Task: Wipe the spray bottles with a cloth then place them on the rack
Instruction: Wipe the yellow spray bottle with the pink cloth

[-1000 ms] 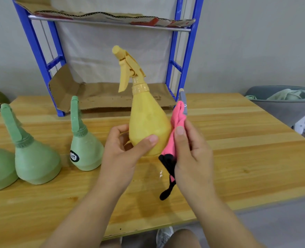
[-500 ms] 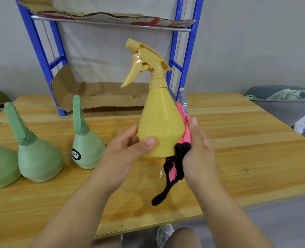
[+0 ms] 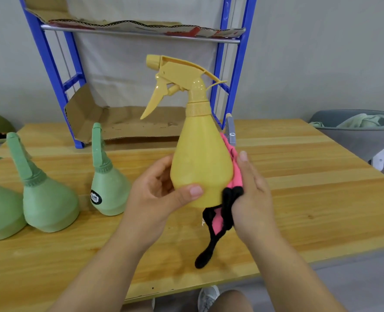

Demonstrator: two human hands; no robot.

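— Above the tabletop [image 3: 310, 199], what is held?
— Yellow bottle [image 3: 201, 167]: upright, clear of the surface, nozzle pointing left. Left hand [image 3: 157, 199] grip is clenched round the lower body, thumb across the front.
— Right hand [image 3: 252, 199]?
— Its grip holds the cloth [image 3: 218, 224], pink with black trim, pressed against the bottle's right side. The thumb lies along the cloth; the fingers are hidden behind the bottle. A black end hangs below the hand.
— Other bottles?
— Three green bottles [image 3: 108, 190] stand on the tabletop at left, close together. All bottles are opaque; contents cannot be told.
— Rack [image 3: 238, 64]?
— Blue frame at the tabletop's far side, behind the yellow bottle. Cardboard [image 3: 123, 122] lines its shelves.
— Other containers?
— Grey bin [image 3: 355, 136], right of the tabletop, holds pale green fabric [image 3: 367, 121].
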